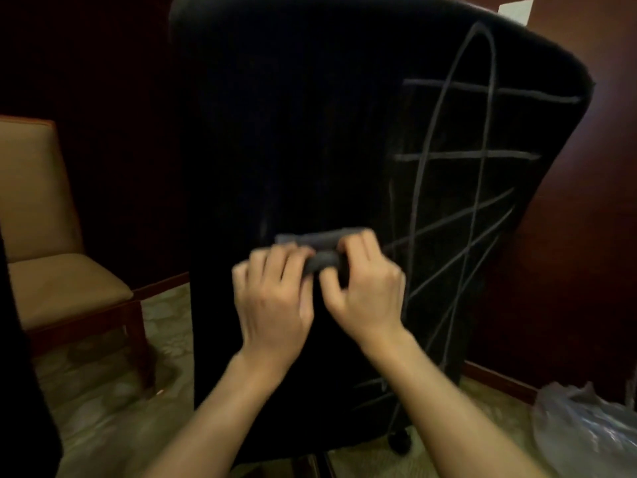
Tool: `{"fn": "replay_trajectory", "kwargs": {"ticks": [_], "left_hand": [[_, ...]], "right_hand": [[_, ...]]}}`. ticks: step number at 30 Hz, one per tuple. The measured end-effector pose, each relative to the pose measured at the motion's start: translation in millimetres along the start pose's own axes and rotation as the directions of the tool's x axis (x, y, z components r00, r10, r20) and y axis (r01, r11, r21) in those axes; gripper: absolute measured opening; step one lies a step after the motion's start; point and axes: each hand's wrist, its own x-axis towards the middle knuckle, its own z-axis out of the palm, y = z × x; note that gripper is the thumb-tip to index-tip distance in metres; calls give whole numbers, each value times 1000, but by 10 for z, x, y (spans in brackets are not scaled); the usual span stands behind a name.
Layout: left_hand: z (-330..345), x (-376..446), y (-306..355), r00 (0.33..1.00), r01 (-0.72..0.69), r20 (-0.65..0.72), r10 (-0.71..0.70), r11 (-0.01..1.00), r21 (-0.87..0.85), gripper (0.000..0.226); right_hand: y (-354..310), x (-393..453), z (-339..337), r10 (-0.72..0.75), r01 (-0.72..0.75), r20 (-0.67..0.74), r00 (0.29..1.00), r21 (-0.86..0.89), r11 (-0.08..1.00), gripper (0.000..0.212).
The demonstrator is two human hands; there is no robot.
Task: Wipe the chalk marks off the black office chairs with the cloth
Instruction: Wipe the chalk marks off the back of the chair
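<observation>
Both forearms are bare, with no sleeves, rings or watch.

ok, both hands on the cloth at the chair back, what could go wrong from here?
1. The left hand and right hand bunch the cloth small; a narrow wad may smear the chalk marks rather than lift them.
2. No hand steadies the black office chair. It has a caster, so pressing could roll it away.
</observation>
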Motion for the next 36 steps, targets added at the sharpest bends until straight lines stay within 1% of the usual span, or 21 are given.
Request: {"fn": "replay_trajectory", "kwargs": {"ticks": [3, 4, 5, 7, 10, 11, 12, 14, 16, 18, 20, 23, 25, 26, 27, 28, 30, 32, 34, 36], "left_hand": [[6, -561, -43, 988, 4, 153, -6, 1000, 11, 28], [-16, -625, -53, 983, -3, 184, 3, 1000, -3, 27], [-49, -608, -64, 982, -6, 189, 11, 1000, -25, 26], [-169, -303, -124, 995, 21, 102, -17, 999, -37, 26], [-349, 424, -220, 991, 104, -79, -105, 994, -14, 25], [-371, 597, -246, 986, 119, -115, -120, 993, -9, 24], [-370, 691, -258, 984, 127, -127, -128, 992, -11, 24], [-292, 614, -284, 983, 140, -115, -140, 990, -9, 26], [-177, 259, -317, 984, 160, -85, -158, 987, 22, 28], [-78, -201, -345, 982, 186, -17, -185, 982, 35, 29], [12, -608, -345, 977, 202, 71, -203, 979, 29, 29], [37, -956, -284, 950, 257, 180, -256, 966, 15, 27], [-37, -903, -251, 937, 287, 197, -287, 957, 29, 24], [-87, -816, -220, 938, 290, 185, -292, 956, 38, 24], [-133, -663, -168, 945, 282, 163, -283, 959, 27, 25], [-172, -433, -101, 958, 258, 129, -256, 966, 3, 26], [-212, 166, 79, 983, 183, 38, -181, 983, -35, 27], [-181, 726, 247, 988, 139, -56, -141, 990, -40, 25], [-138, 999, 351, 983, 133, -118, -138, 990, -47, 25], [-48, 864, 347, 986, 137, -97, -139, 990, -26, 28]], "right_hand": [[59, -588, 118, 18, -17, 163, 986, -8, 1000, 22], [67, -671, 116, 26, -25, 199, 980, -10, 1000, 21], [58, -665, 89, 35, -34, 206, 978, -9, 999, 22], [-80, -341, 42, -9, 10, 139, 990, -11, 1000, 25], [-385, 447, -51, -90, 88, -61, 994, -36, 995, 25], [-454, 641, -54, -92, 90, -99, 991, -30, 996, 24], [-496, 744, -41, -85, 83, -107, 991, -25, 996, 24], [-492, 680, 33, -96, 93, -68, 993, -46, 995, 24], [-407, 370, 146, -147, 146, -9, 989, -88, 985, 25], [-302, -30, 262, -190, 197, 73, 979, -115, 974, 27], [-183, -401, 359, -203, 219, 149, 968, -104, 970, 28], [-123, -737, 407, -183, 205, 244, 952, -67, 976, 27], [-177, -690, 345, -168, 185, 284, 944, -36, 982, 22], [-202, -620, 271, -177, 191, 279, 944, -24, 981, 19], [-192, -498, 180, -189, 203, 245, 951, -30, 979, 17], [-159, -305, 79, -192, 206, 185, 964, -55, 977, 17], [-75, 217, -158, -153, 155, 30, 988, -90, 984, 18], [-4, 676, -347, -115, 108, -90, 989, -83, 991, 19], [27, 880, -399, -94, 87, -128, 987, -58, 994, 20], [61, 764, -328, -82, 77, -104, 991, -51, 996, 22]]}}
